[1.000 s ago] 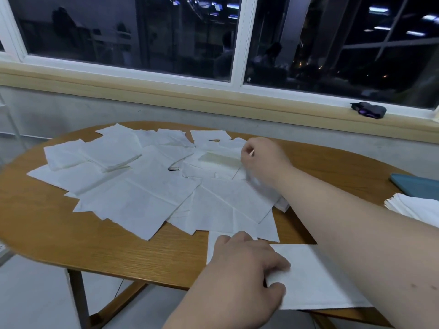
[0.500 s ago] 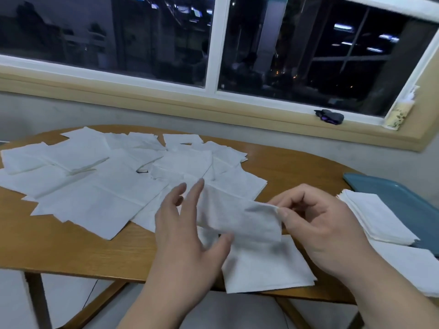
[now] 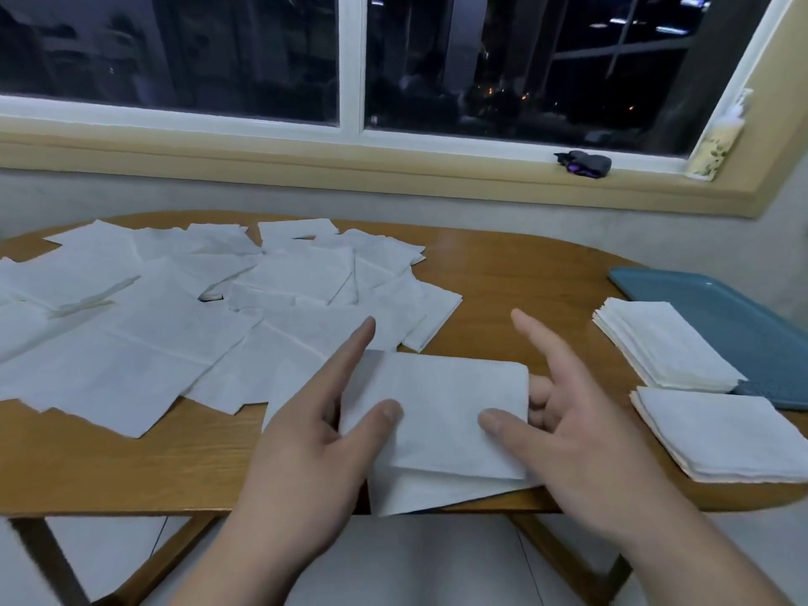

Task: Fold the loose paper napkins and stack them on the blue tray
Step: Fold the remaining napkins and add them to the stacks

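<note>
The folded napkin (image 3: pixel 441 413) is at 6 o'clock, over the near edge of the wooden table (image 3: pixel 524 277), pinched from both sides. The left hand (image 3: pixel 306 457) has its thumb on top and its forefinger straight along the left edge. The right hand (image 3: pixel 577 443) has its thumb on top and fingers curled beneath the right edge. The napkin is a thin, soft, matte white square, limp and probably near weightless. I judge it will sag or spring open unless held at the crease or carried flat, and a hard tug would likely tear it. Another sheet (image 3: pixel 437 492) lies flat beneath it. The loose napkins (image 3: pixel 175 325) overlap from 9 to 12 o'clock, faintly creased. At 3 o'clock the smooth, rigid-looking blue tray (image 3: pixel 699 295) bears a neat stack (image 3: pixel 664 343). A second stack (image 3: pixel 721 435) rests on the table at 4 o'clock, just beside the tray.
</note>
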A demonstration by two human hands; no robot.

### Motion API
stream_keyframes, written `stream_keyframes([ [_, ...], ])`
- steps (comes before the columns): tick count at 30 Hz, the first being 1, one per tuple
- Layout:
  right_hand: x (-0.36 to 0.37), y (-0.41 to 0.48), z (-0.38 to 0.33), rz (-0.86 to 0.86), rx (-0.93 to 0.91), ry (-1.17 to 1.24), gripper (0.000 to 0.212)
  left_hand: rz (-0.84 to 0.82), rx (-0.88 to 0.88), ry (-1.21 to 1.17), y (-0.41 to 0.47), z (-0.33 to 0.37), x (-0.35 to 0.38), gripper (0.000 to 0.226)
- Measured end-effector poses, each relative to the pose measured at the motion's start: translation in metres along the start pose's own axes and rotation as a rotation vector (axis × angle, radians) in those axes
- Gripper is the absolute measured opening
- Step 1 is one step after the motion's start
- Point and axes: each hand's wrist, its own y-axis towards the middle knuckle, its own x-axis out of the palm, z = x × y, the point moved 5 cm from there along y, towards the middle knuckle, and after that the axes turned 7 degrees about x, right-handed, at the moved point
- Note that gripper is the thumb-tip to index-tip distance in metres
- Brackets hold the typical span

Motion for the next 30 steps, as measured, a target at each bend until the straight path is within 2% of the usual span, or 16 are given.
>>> stream_keyframes([
  [2,-0.001,0.002,0.005,0.016,-0.037,-0.011,0.072,-0.023,-0.012,0.034,0.0,0.001,0.003,0.051],
  [6,-0.01,0.003,0.006,0.156,-0.109,-0.075,0.035,-0.056,0.005,0.121,0.001,-0.001,0.008,0.026],
  [10,-0.014,0.005,0.012,0.196,-0.084,-0.19,0.022,-0.133,-0.004,0.237,0.0,-0.007,0.012,0.019],
  [16,-0.019,0.006,0.025,0.182,-0.055,-0.304,0.018,-0.214,0.058,0.356,-0.002,-0.008,0.011,0.022],
  [19,-0.017,0.007,0.031,0.186,-0.066,-0.38,0.018,-0.247,0.085,0.436,-0.002,-0.011,0.011,0.013],
  [25,-0.015,0.009,0.036,0.183,-0.112,-0.551,0.02,-0.283,0.115,0.56,-0.003,-0.015,0.012,0.029],
  [28,-0.013,0.011,0.04,0.175,-0.112,-0.633,0.023,-0.263,0.112,0.581,-0.003,-0.019,0.012,0.024],
  [30,-0.011,0.012,0.043,0.164,-0.103,-0.686,0.025,-0.241,0.126,0.608,-0.002,-0.023,0.012,0.031],
])
